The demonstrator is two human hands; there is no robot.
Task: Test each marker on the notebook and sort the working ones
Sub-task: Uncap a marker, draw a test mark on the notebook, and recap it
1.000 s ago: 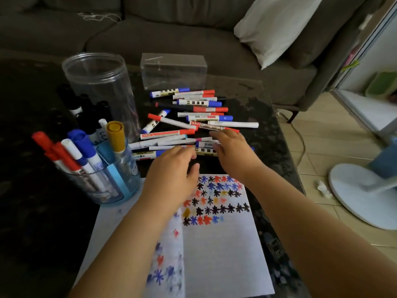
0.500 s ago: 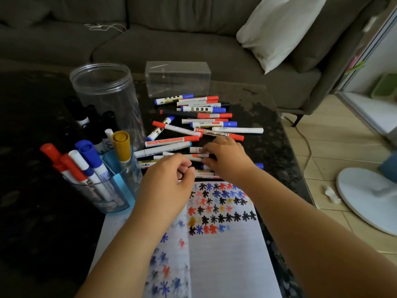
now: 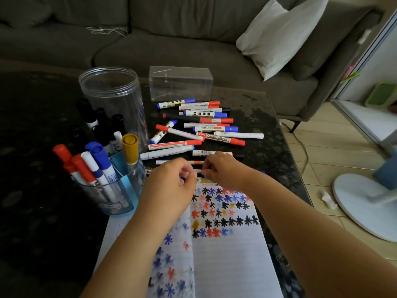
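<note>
An open notebook point(image 3: 227, 261) lies at the table's near edge, its pages covered with black, blue, red and yellow star marks. A pile of loose markers point(image 3: 199, 127) with red and blue caps lies beyond it. My left hand point(image 3: 171, 186) and my right hand point(image 3: 223, 168) meet above the notebook's top edge, each pinching one end of a white marker point(image 3: 198, 171) held level between them. Most of that marker is hidden by my fingers. A blue-edged clear cup point(image 3: 111, 190) at the left holds several red, blue and yellow capped markers.
A tall clear jar point(image 3: 111, 95) stands behind the cup, with black markers point(image 3: 94, 119) beside it. A clear plastic box point(image 3: 180, 82) sits at the back of the dark table point(image 3: 32, 190). Beyond are a grey sofa point(image 3: 171, 39) with a white pillow and, at right, a fan base point(image 3: 365, 203) on the tiled floor.
Both hands moved from reaching into the marker pile to closing together on one white marker, lifting it just above the notebook's top edge. The camera tilted slightly.
</note>
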